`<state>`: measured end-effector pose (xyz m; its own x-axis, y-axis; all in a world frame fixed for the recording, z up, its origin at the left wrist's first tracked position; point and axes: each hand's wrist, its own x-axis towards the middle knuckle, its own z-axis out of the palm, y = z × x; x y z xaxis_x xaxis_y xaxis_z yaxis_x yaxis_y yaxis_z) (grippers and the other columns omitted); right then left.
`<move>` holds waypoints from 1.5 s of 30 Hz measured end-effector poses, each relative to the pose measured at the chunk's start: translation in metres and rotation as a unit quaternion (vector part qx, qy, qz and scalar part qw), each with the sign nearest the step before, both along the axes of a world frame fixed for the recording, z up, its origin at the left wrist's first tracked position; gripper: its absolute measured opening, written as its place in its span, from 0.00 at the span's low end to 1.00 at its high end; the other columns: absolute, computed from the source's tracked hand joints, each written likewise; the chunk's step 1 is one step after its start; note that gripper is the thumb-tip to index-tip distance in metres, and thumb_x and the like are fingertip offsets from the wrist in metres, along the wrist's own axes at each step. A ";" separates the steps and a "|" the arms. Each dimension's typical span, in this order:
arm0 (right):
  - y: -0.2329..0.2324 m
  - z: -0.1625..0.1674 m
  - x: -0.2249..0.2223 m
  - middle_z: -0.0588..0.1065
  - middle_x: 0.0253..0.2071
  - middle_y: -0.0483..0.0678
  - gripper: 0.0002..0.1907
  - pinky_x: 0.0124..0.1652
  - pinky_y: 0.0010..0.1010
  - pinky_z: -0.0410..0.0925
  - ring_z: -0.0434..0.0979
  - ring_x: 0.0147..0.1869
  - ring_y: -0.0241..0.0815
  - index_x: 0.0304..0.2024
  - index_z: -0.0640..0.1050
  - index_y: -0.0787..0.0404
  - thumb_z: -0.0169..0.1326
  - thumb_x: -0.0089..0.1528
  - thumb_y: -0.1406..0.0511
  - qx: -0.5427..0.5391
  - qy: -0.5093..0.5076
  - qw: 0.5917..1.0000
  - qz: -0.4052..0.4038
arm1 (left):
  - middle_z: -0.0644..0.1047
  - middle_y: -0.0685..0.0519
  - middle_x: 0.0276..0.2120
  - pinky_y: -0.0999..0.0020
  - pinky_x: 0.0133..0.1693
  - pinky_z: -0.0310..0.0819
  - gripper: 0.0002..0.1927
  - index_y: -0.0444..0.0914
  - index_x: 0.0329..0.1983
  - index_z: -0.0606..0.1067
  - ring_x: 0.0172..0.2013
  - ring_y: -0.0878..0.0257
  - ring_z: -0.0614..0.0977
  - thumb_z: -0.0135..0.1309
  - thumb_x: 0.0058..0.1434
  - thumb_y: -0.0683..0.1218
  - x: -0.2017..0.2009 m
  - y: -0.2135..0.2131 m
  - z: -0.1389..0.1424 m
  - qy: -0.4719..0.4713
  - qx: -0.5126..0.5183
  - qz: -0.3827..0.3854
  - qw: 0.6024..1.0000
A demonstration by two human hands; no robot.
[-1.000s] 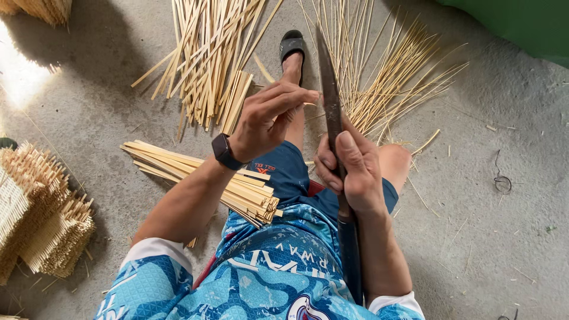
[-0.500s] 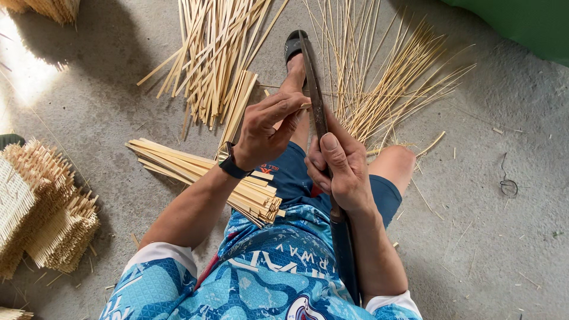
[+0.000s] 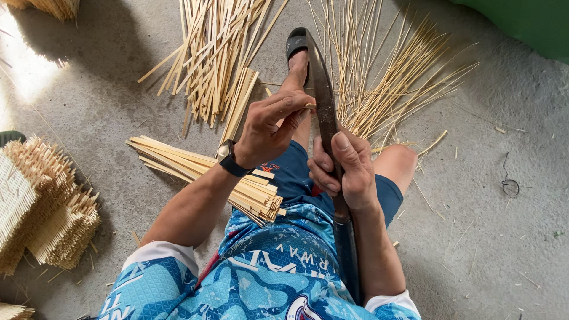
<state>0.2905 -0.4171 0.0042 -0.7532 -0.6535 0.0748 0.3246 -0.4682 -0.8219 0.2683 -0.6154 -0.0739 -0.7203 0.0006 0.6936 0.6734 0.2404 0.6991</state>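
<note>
My right hand (image 3: pixel 347 169) grips a long dark knife (image 3: pixel 323 98) where blade meets handle, the blade pointing away over my leg. My left hand (image 3: pixel 269 127), with a black watch on the wrist, pinches a short bamboo strip (image 3: pixel 309 106) against the blade's edge. A bundle of flat bamboo strips (image 3: pixel 207 175) lies across my left thigh and the floor. I sit on the ground, one foot in a black sandal (image 3: pixel 295 42) stretched ahead.
A loose pile of flat strips (image 3: pixel 213 53) lies ahead on the left, thin split slivers (image 3: pixel 391 89) on the right. Stacked woven bamboo mats (image 3: pixel 41 207) sit at the left. A green object (image 3: pixel 521 24) fills the top right corner. A wire scrap (image 3: pixel 510 181) lies on the concrete.
The knife blade has swung left, closer to my foot. My left hand has moved down to the blade with a strip pinched in it. My right hand has shifted slightly left.
</note>
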 end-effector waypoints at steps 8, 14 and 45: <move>0.003 -0.004 0.001 0.61 0.28 0.42 0.20 0.21 0.19 0.55 0.58 0.20 0.25 0.43 0.66 0.64 0.42 0.79 0.53 -0.026 0.005 0.999 0.019 | 0.83 0.49 0.46 0.65 0.51 0.84 0.13 0.40 0.55 0.78 0.50 0.60 0.86 0.58 0.69 0.35 0.000 -0.002 0.002 -0.016 -0.006 -0.001 1.000; 0.002 0.004 0.006 0.60 0.28 0.40 0.29 0.21 0.17 0.55 0.57 0.21 0.25 0.71 0.62 0.66 0.43 0.74 0.54 0.065 0.045 0.997 -0.024 | 0.82 0.47 0.48 0.65 0.51 0.84 0.14 0.37 0.56 0.77 0.50 0.58 0.86 0.56 0.69 0.33 0.004 0.001 0.009 -0.020 -0.002 -0.003 1.000; 0.015 -0.010 -0.005 0.67 0.26 0.43 0.22 0.16 0.19 0.60 0.63 0.19 0.28 0.62 0.68 0.66 0.49 0.73 0.57 0.023 0.000 0.995 -0.098 | 0.80 0.49 0.42 0.74 0.39 0.78 0.13 0.38 0.52 0.81 0.40 0.65 0.82 0.62 0.66 0.34 0.020 0.010 0.030 -0.034 0.064 0.054 0.996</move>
<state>0.2856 -0.4019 -0.0057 -0.8666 -0.4967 0.0488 0.2298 -0.4840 -0.8443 0.2879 -0.6054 -0.0434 -0.7572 -0.1642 0.6322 0.5980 0.2150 0.7721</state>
